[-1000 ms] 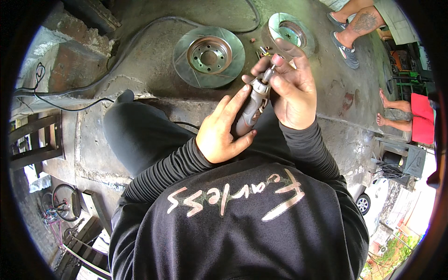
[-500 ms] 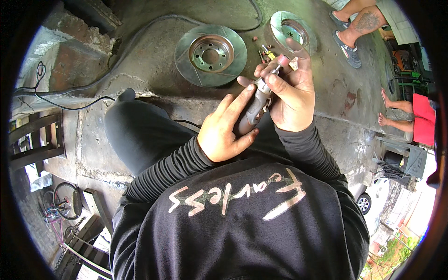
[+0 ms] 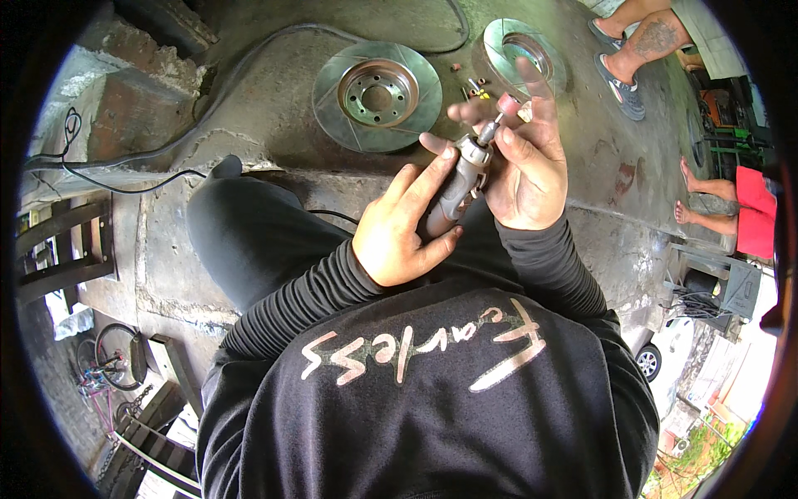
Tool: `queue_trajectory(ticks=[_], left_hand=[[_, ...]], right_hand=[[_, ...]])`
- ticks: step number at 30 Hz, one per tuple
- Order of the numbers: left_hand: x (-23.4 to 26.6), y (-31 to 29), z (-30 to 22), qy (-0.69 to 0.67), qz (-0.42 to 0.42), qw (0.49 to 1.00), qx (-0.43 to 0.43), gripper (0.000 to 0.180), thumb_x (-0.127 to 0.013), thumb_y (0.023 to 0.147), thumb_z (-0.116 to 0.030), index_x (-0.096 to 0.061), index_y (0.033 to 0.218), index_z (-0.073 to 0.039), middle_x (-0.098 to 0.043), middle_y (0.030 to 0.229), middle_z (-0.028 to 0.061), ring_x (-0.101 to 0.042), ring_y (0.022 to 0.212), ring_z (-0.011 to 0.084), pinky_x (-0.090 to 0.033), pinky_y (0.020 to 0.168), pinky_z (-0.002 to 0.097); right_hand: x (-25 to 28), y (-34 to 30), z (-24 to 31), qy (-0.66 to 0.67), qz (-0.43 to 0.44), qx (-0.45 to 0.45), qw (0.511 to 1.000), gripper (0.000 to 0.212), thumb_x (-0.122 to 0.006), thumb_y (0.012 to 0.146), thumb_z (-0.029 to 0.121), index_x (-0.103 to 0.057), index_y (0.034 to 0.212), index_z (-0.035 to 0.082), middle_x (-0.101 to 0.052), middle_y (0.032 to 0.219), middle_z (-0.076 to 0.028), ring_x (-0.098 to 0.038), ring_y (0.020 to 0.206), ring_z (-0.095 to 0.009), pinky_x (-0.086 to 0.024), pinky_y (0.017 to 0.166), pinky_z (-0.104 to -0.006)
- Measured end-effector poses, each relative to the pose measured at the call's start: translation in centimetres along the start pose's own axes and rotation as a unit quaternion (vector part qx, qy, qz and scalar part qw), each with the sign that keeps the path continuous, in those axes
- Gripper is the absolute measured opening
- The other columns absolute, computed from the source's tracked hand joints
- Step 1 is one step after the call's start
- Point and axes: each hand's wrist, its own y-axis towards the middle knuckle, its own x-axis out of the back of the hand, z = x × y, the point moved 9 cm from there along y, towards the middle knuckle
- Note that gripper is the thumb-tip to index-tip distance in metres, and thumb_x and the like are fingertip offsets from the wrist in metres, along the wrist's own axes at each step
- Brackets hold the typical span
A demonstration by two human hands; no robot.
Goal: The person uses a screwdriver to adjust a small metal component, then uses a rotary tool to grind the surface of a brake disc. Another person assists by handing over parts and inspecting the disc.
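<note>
The left hand [image 3: 403,229] is wrapped around a grey rotary tool [image 3: 451,195], held slantwise above the lap. The right hand [image 3: 528,179] has its fingers spread around the pink bit [image 3: 508,105]; whether its thumb touches the shaft I cannot tell. Past the knees, a step edge [image 3: 349,173] crosses the concrete floor [image 3: 611,150]. Beyond it lie a slotted disc [image 3: 328,100], small parts [image 3: 479,91] and a second disc [image 3: 497,40]. A black hose [image 3: 249,62] bounds the left; a bystander's legs [image 3: 632,54] the right.

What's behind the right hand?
Beyond the right hand, the far brake disc and small loose parts show on the floor; whatever lies directly behind the hand is covered.
</note>
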Motion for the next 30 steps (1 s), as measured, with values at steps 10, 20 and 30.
queue_trajectory(ticks=[10, 20, 30], left_hand=[[0.2, 0.3, 0.1, 0.010, -0.008, 1.000, 0.018, 0.091, -0.076, 0.069, -0.012, -0.026, 0.143, 0.004, -0.047, 0.130, 0.0283, -0.051, 0.120, 0.0384, -0.041, 0.100, 0.0393], [0.0, 0.2, 0.4, 0.005, 0.005, 0.999, 0.031, 0.091, -0.076, 0.070, -0.013, -0.025, 0.143, 0.005, -0.047, 0.130, 0.0285, -0.051, 0.121, 0.0378, -0.041, 0.100, 0.0392], [0.1, 0.2, 0.1, 0.003, 0.000, 1.000, 0.005, 0.090, -0.076, 0.069, -0.011, -0.026, 0.143, 0.005, -0.047, 0.130, 0.0283, -0.050, 0.122, 0.0379, -0.041, 0.100, 0.0388]], right_hand=[[0.0, 0.3, 0.7, -0.083, 0.031, 0.036, 0.995, 0.040, -0.053, 0.092, 0.004, -0.044, 0.130, 0.006, -0.059, 0.105, -0.011, -0.061, 0.102, -0.026, -0.051, 0.089, -0.0426], [0.4, 0.5, 1.0, -0.160, 0.055, 0.072, 0.983, 0.025, -0.050, 0.093, 0.001, -0.054, 0.117, -0.001, -0.063, 0.100, -0.017, -0.065, 0.091, -0.026, -0.054, 0.084, -0.0407], [0.8, 0.6, 0.4, -0.109, 0.072, 0.039, 0.991, 0.047, -0.056, 0.086, -0.006, -0.045, 0.131, 0.004, -0.058, 0.103, -0.008, -0.062, 0.100, -0.028, -0.053, 0.089, -0.0494]])
